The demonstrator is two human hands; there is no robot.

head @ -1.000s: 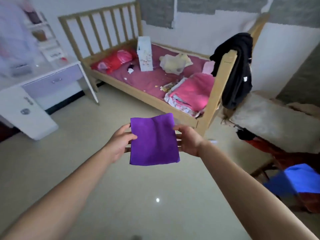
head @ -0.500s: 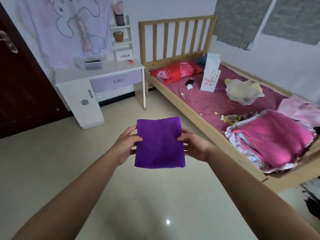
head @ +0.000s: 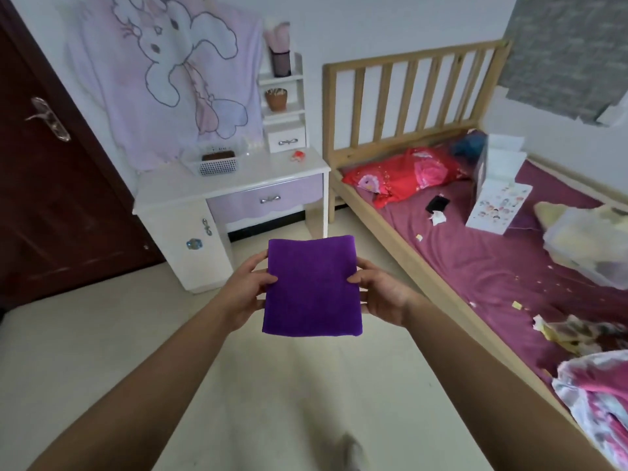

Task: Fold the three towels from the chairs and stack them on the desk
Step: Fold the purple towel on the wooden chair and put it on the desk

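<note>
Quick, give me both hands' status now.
Left hand: closed on the purple towel's left edge.
Right hand: closed on its right edge.

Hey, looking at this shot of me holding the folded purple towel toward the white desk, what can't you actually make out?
- Folded purple towel, head view: its underside and fold layers face away.
- Left hand and right hand: fingers hidden behind the towel.
- White desk: contents of its white mesh basket too small.
- Chairs and other towels: outside the frame.
</note>
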